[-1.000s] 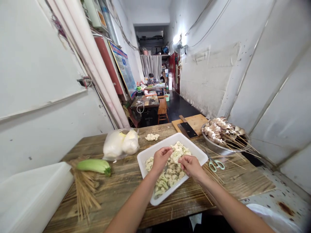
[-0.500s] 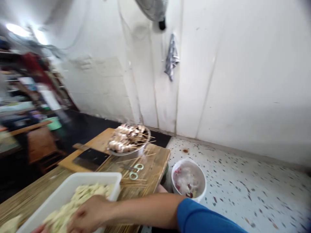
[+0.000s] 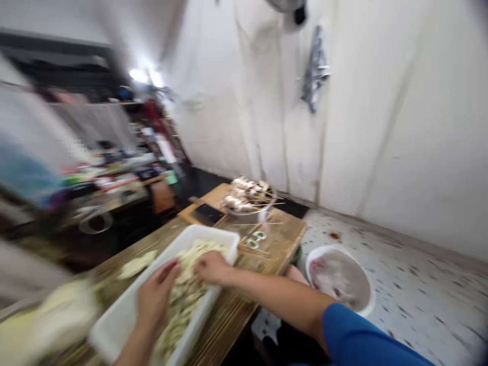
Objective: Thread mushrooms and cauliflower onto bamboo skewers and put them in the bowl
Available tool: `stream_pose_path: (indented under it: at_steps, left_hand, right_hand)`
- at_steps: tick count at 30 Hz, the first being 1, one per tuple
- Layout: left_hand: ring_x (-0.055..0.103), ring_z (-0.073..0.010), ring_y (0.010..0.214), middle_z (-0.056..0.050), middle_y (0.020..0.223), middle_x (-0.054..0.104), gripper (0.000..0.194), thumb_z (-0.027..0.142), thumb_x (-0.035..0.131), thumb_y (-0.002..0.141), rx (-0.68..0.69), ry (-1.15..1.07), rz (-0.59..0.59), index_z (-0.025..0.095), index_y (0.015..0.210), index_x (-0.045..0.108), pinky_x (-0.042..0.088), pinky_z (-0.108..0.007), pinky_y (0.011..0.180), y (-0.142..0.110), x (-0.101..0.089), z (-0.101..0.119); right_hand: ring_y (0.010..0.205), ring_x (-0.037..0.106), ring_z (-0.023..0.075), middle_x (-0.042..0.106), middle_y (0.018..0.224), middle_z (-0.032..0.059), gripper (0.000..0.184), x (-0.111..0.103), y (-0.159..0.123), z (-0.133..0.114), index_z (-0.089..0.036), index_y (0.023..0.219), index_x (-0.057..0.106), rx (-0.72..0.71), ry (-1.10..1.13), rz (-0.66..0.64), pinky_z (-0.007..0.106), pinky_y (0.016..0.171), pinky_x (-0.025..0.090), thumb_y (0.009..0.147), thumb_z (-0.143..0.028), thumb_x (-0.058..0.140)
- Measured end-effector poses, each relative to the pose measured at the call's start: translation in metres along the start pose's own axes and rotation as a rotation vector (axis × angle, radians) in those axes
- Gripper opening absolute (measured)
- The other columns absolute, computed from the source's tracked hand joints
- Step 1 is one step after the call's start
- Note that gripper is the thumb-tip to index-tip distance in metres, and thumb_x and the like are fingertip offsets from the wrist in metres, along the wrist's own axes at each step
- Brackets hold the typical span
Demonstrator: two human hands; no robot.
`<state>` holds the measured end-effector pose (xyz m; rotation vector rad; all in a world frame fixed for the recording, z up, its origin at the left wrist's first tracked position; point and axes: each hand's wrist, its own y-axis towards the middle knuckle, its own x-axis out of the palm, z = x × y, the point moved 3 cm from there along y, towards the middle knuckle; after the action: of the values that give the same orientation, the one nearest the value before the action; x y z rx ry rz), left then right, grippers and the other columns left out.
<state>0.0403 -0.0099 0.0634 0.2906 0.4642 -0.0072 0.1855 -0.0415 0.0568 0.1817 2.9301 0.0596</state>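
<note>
A white rectangular tray (image 3: 125, 317) full of cauliflower pieces (image 3: 183, 300) lies on the wooden table (image 3: 232, 310). My left hand (image 3: 154, 297) rests on the cauliflower in the tray, fingers curled down into the pieces. My right hand (image 3: 211, 267) lies at the tray's far right side, fingers bent over the cauliflower. The picture is smeared by motion, so what the fingers hold cannot be made out.
A metal bowl (image 3: 249, 211) with filled skewers stands at the table's far end, beside a cleaver (image 3: 208, 213) on a cutting board. Green-handled scissors (image 3: 256, 239) and loose skewer sticks lie near the tray. A white bucket (image 3: 341, 279) sits on the speckled floor at right.
The view swung right towards the wall and floor, then partly back left. Both hands stayed on the cauliflower in the tray.
</note>
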Motion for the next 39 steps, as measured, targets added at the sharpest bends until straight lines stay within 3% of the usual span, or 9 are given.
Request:
stream_pose_path:
  at_steps: [2, 5, 10, 14, 19, 21, 33, 36, 39]
  left_hand:
    - [0.061, -0.0264, 0.095, -0.011, 0.1, 0.067, 0.05, 0.046, 0.061, 0.066, -0.025, -0.149, -0.017, 0.02, 0.108, 0.059, 0.045, -0.042, 0.086, -0.006, -0.006, 0.004]
    - [0.058, -0.0237, 0.104, -0.014, 0.118, 0.059, 0.056, 0.042, 0.061, 0.069, 0.063, -0.167, 0.176, 0.019, 0.119, 0.051, 0.045, -0.039, 0.087, -0.01, -0.013, 0.012]
    - [0.061, -0.0242, 0.096, -0.01, 0.097, 0.068, 0.031, 0.041, 0.055, 0.074, 0.117, 0.123, 0.072, 0.018, 0.092, 0.068, 0.041, -0.041, 0.091, -0.058, -0.017, 0.016]
    - [0.061, -0.0248, 0.091, -0.01, 0.093, 0.07, 0.031, 0.04, 0.051, 0.076, 0.101, 0.247, -0.016, 0.018, 0.085, 0.07, 0.042, -0.039, 0.087, -0.083, -0.011, 0.012]
    - [0.06, -0.0205, 0.073, -0.006, 0.076, 0.069, 0.034, 0.039, 0.043, 0.081, 0.145, 0.253, -0.318, 0.018, 0.076, 0.069, 0.043, -0.03, 0.07, -0.082, 0.002, 0.013]
    - [0.059, -0.0196, 0.071, -0.005, 0.073, 0.068, 0.036, 0.04, 0.042, 0.081, 0.125, 0.239, -0.372, 0.018, 0.074, 0.069, 0.042, -0.028, 0.067, -0.082, 0.003, 0.012]
    - [0.061, -0.0242, 0.09, -0.005, 0.094, 0.07, 0.045, 0.052, 0.047, 0.076, -0.04, 0.159, -0.479, 0.017, 0.091, 0.069, 0.044, -0.032, 0.083, -0.079, -0.003, 0.019]
    - [0.061, -0.0254, 0.097, 0.0, 0.099, 0.07, 0.04, 0.056, 0.051, 0.071, -0.038, 0.258, -0.454, 0.026, 0.087, 0.071, 0.043, -0.036, 0.091, -0.078, -0.005, 0.013]
    - [0.064, -0.0277, 0.091, 0.011, 0.086, 0.071, 0.028, 0.058, 0.051, 0.065, 0.004, 0.311, -0.357, 0.04, 0.075, 0.069, 0.048, -0.044, 0.085, -0.072, -0.011, -0.003]
  right_hand:
    - [0.043, 0.044, 0.0088, 0.047, 0.039, -0.007, 0.021, 0.001, 0.001, 0.006, -0.016, 0.048, 0.054, -0.071, 0.079, 0.043, 0.02, 0.048, 0.033, 0.068, -0.013, 0.05]
    - [0.039, 0.04, 0.0082, 0.049, 0.045, -0.0052, 0.022, 0.0, 0.0, 0.013, -0.017, 0.06, 0.053, -0.131, 0.207, 0.092, 0.021, 0.043, 0.032, 0.077, -0.027, 0.044]
    - [0.036, 0.038, 0.0064, 0.054, 0.059, -0.0044, 0.026, -0.009, -0.025, 0.02, -0.016, 0.086, 0.054, -0.173, 0.397, 0.108, 0.02, 0.037, 0.029, 0.076, -0.039, 0.048]
    - [0.041, 0.047, 0.0075, 0.058, 0.065, -0.0025, 0.03, -0.016, -0.044, 0.029, -0.016, 0.091, 0.056, -0.19, 0.627, 0.079, 0.02, 0.04, 0.036, 0.072, -0.039, 0.06]
    - [0.037, 0.044, 0.006, 0.058, 0.061, -0.0023, 0.033, -0.021, -0.053, 0.052, -0.014, 0.088, 0.061, -0.1, 0.713, -0.02, 0.019, 0.035, 0.033, 0.071, -0.043, 0.065]
    - [0.034, 0.042, 0.0052, 0.057, 0.056, -0.0036, 0.036, -0.022, -0.053, 0.062, -0.013, 0.091, 0.062, -0.067, 0.718, -0.07, 0.018, 0.032, 0.031, 0.073, -0.045, 0.063]
    - [0.028, 0.039, 0.0052, 0.055, 0.044, -0.0067, 0.036, -0.024, -0.045, 0.085, -0.015, 0.099, 0.059, 0.003, 0.816, -0.28, 0.016, 0.029, 0.022, 0.075, -0.042, 0.064]
    - [0.028, 0.035, 0.0055, 0.052, 0.043, -0.0077, 0.034, -0.027, -0.046, 0.084, -0.017, 0.095, 0.059, 0.08, 0.888, -0.349, 0.018, 0.031, 0.021, 0.072, -0.041, 0.066]
    - [0.028, 0.028, 0.0038, 0.046, 0.04, -0.0087, 0.026, -0.031, -0.045, 0.086, -0.015, 0.087, 0.06, 0.141, 0.891, -0.367, 0.018, 0.034, 0.022, 0.072, -0.035, 0.067]
